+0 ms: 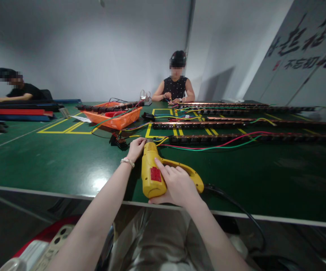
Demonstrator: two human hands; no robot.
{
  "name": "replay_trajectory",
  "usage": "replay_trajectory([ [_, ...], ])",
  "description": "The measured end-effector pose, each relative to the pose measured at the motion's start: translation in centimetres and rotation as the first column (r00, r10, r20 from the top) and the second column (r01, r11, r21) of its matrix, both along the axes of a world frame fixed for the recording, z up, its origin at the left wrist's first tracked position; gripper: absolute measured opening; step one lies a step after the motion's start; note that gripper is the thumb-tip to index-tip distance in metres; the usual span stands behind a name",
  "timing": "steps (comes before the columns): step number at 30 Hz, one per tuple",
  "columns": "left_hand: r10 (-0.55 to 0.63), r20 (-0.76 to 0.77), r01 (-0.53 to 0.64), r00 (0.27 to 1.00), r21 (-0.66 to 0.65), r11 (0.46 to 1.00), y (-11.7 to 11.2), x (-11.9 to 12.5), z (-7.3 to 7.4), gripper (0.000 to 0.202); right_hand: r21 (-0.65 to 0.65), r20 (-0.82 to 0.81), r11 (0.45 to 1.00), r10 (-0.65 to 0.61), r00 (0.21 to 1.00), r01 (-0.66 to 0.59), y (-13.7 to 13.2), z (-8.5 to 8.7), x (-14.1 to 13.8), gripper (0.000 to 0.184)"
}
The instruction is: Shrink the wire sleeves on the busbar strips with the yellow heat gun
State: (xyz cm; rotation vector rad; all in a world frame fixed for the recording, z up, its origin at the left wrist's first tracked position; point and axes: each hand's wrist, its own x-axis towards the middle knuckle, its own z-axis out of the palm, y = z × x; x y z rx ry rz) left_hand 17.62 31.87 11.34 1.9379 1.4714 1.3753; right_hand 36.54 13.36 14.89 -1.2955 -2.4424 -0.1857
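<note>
On glossy green table [52,162], right hand [176,186] grips yellow plastic heat gun [153,173].

Yellow heat gun [153,171]: nozzle hidden behind left hand [136,148]; grip partly covered by right hand [176,184]. Black cord [236,205]: runs below table edge [264,217], end unseen. Copper-strip rails [250,123]: cut off at right frame edge. Wall lettering [304,41]: cropped.
</note>
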Motion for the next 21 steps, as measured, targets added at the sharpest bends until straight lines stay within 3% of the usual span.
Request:
replay_trajectory([
  [10, -0.021, 0.035, 0.021, 0.999, 0.003, 1.0, 0.1, 0.1, -0.2, 0.023, -0.038, -0.025, 0.999, -0.002, 1.0, 0.001, -0.1, 0.1, 0.5, 0.113],
  [21, -0.05, 0.153, 0.067, 0.987, -0.107, 0.992, -0.5, 0.6, 0.3, 0.027, -0.047, -0.051, 0.997, -0.067, 0.996, 0.065, 0.2, 0.2, 2.6, 0.119],
])
